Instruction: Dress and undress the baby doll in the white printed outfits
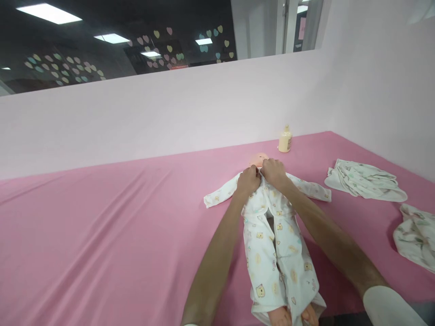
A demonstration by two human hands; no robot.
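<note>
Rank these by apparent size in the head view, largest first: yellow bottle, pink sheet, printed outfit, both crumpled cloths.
1. Pink sheet
2. Printed outfit
3. Farther cloth and nearer cloth: unsure, since the frame cuts off the nearer one
4. Yellow bottle

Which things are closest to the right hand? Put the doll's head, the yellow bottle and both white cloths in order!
From the right hand:
1. Doll's head, just beyond it
2. Yellow bottle, back near the wall
3. Upper white cloth, off right
4. Lower white cloth, at the right edge
</note>
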